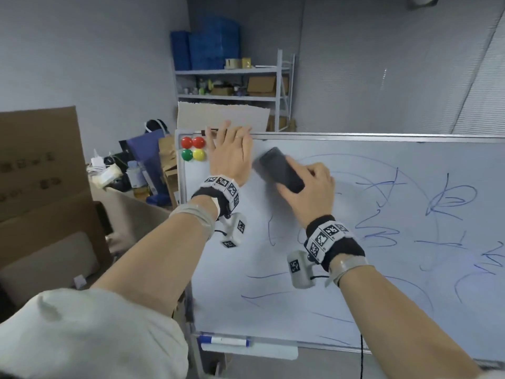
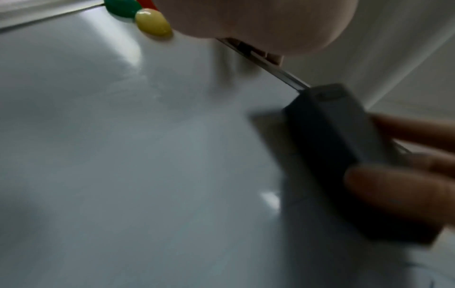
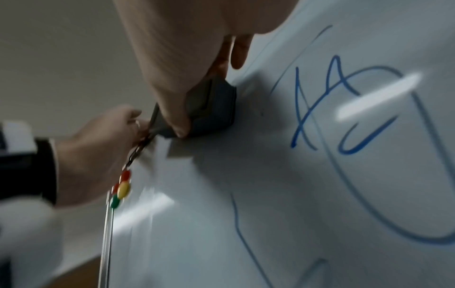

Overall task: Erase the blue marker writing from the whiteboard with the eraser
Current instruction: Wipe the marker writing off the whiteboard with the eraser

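Note:
The whiteboard [image 1: 355, 296] stands upright in front of me, covered with blue marker writing [image 1: 448, 201] over its middle and right. My right hand [image 1: 311, 187] grips a dark grey eraser [image 1: 278, 168] and presses it flat against the board's upper left; the patch around it is wiped. The eraser [image 2: 332, 146] is blurred, with my fingers [image 2: 406, 187] along its side. The right wrist view has the eraser [image 3: 214, 109] under my thumb, left of blue strokes [image 3: 320, 101]. My left hand [image 1: 232, 157] lies on the top-left corner, fingers hooked over the top frame.
Red, green and yellow magnets [image 1: 192, 149] sit in the board's top-left corner beside my left hand. A blue-capped marker [image 1: 224, 341] lies on the ledge [image 1: 273, 351] under the board. Cardboard boxes [image 1: 41, 173] and a metal shelf [image 1: 232, 86] stand to the left and behind.

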### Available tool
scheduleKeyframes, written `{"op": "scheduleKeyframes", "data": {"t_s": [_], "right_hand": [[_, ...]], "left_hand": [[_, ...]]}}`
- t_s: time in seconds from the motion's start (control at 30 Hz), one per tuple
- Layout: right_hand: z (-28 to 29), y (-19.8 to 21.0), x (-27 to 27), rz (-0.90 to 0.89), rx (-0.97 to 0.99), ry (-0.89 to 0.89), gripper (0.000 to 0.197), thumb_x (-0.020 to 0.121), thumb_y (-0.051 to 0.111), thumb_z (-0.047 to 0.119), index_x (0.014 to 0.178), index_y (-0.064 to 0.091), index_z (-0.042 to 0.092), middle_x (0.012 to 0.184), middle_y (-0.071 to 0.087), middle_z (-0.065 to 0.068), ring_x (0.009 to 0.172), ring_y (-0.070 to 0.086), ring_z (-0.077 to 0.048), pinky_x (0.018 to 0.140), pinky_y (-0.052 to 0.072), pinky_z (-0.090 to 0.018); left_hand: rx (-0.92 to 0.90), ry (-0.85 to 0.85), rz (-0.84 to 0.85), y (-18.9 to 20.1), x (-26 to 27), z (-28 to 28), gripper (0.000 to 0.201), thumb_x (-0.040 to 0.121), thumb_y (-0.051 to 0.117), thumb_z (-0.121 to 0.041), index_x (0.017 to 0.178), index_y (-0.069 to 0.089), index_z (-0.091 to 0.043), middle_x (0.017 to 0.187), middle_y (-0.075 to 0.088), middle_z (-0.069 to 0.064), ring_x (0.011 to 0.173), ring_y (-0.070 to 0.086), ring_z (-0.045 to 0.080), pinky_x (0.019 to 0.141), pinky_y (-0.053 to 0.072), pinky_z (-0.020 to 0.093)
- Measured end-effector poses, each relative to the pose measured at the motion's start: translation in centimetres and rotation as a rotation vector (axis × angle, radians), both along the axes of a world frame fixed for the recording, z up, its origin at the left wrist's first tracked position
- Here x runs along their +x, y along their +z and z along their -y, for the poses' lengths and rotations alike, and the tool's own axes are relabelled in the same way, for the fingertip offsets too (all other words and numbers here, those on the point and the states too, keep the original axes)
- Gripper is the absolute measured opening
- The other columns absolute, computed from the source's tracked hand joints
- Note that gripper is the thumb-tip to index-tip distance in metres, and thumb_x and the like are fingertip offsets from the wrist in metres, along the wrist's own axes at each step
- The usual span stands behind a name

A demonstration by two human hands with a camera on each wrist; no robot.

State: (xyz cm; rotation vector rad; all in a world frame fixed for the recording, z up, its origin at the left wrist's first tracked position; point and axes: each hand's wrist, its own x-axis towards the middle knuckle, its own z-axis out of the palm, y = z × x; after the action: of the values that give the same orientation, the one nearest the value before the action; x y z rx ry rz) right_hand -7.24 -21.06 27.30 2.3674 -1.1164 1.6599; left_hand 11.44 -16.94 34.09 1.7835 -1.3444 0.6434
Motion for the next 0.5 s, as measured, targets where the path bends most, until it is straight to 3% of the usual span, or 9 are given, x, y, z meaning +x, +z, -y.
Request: {"op": "scheduleKeyframes", "data": {"t_s": [0.1, 0.2, 0.3, 0.37, 0.5], "right_hand": [[0.2, 0.1, 0.6, 0.117, 0.039, -0.015, 0.064, 0.078, 0.081, 0.038, 0.137, 0.057, 0.039, 0.104, 0.048, -0.002, 0.097, 0.047, -0.021, 0.092, 0.04, -0.035], [-0.4, -2.0, 1.4, -0.082, -0.012, 0.084, 0.066, 0.071, 0.085, 0.035, 0.133, 0.061, 0.039, 0.1, 0.049, -0.003, 0.091, 0.05, -0.026, 0.085, 0.047, -0.045], [-0.9, -4.0, 1.8, -0.21, -0.059, 0.074, 0.067, 0.068, 0.087, 0.039, 0.13, 0.062, 0.04, 0.097, 0.05, 0.0, 0.088, 0.053, -0.026, 0.085, 0.048, -0.045], [-0.6, -3.4, 1.1, -0.14, -0.065, -0.003, 0.065, 0.073, 0.084, 0.042, 0.134, 0.06, 0.038, 0.099, 0.052, -0.001, 0.091, 0.054, -0.026, 0.086, 0.045, -0.041], [0.6, -1.1, -1.1, 0.274, 0.008, -0.189, 0.065, 0.081, 0.08, 0.042, 0.141, 0.055, 0.033, 0.101, 0.046, -0.001, 0.092, 0.054, -0.027, 0.086, 0.051, -0.042]], "left_hand": [[-0.061, -0.086, -0.028, -0.5, 0.8, 0.2, 0.049, 0.102, 0.018, -0.032, 0.133, 0.056, -0.03, 0.14, 0.052, -0.011, 0.143, 0.028, 0.014, 0.124, -0.001, 0.046], [-0.133, -0.13, -0.051, -1.0, 1.1, 0.7, 0.053, 0.1, 0.015, -0.034, 0.129, 0.058, -0.029, 0.135, 0.054, -0.012, 0.14, 0.033, 0.014, 0.124, 0.002, 0.045], [-0.177, -0.131, -0.091, -1.2, 1.2, 1.3, 0.054, 0.099, 0.013, -0.036, 0.126, 0.059, -0.029, 0.13, 0.056, -0.014, 0.137, 0.035, 0.014, 0.123, 0.006, 0.046], [-0.17, -0.126, -0.069, -1.3, 1.0, 1.4, 0.053, 0.1, 0.013, -0.035, 0.126, 0.058, -0.028, 0.131, 0.055, -0.013, 0.136, 0.035, 0.014, 0.123, 0.005, 0.045], [-0.193, -0.106, -0.033, -1.4, 0.4, 1.1, 0.048, 0.1, 0.016, -0.03, 0.123, 0.057, -0.023, 0.128, 0.053, -0.01, 0.135, 0.035, 0.016, 0.123, 0.005, 0.045]]}}
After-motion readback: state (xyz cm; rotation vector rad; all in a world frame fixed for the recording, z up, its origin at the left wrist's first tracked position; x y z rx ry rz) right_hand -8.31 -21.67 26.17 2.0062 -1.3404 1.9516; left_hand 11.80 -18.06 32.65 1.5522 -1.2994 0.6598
